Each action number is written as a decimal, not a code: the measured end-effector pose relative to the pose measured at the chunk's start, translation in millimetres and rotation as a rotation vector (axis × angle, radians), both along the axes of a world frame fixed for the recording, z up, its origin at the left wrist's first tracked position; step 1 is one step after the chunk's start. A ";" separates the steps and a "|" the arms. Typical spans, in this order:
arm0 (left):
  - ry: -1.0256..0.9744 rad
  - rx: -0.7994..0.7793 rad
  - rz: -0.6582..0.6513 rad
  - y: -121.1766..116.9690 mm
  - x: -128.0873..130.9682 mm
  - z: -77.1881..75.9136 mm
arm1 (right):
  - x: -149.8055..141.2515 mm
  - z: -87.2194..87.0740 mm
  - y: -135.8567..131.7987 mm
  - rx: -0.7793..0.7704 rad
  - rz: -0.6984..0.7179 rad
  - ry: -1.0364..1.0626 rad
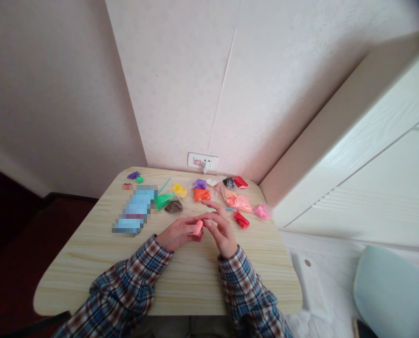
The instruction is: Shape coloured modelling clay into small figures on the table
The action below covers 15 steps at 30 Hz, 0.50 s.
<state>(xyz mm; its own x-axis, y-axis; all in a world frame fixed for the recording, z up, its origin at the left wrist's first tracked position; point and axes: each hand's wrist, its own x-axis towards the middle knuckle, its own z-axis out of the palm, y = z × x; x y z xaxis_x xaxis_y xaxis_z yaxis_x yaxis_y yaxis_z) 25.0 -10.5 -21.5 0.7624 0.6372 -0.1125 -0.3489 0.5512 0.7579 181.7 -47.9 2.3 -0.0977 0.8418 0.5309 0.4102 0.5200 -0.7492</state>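
Both hands meet over the middle of a light wooden table [89,263]. My left hand [179,233] and my right hand [220,227] pinch a small pink lump of clay [198,227] between their fingertips. My right index finger sticks out to the left above the lump. Plaid sleeves cover both forearms.
Small bags of clay lie behind the hands: green [165,200], brown [174,206], yellow [179,189], orange [201,194], purple [200,184], red [241,219], pink [261,211]. A blurred blue pack [134,210] lies at left. A wall socket [202,162] sits behind; a white cabinet [364,178] stands at right.
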 end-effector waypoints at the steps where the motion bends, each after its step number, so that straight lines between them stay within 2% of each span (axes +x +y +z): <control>1: 0.010 -0.007 -0.001 -0.1 0.3 0.2 | 0.8 -0.7 1.1 -0.016 0.012 0.043; 4: 0.032 0.011 0.006 -1.5 0.6 4.2 | 2.7 -0.7 3.1 -0.054 0.046 0.136; 11: 0.010 0.029 0.042 -5.1 0.6 10.3 | 4.2 0.7 5.5 -0.060 0.127 0.190; 15: 0.036 0.069 0.050 -5.8 1.4 8.9 | 3.4 -3.8 6.8 -0.112 0.091 0.261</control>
<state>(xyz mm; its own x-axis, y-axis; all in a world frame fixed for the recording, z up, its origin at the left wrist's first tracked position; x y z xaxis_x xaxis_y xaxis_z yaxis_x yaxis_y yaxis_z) 26.4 -16.3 -12.5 0.7258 0.6816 -0.0936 -0.3467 0.4799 0.8059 185.1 -41.1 -1.5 -0.0475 0.8907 0.4522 0.1519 0.4538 -0.8780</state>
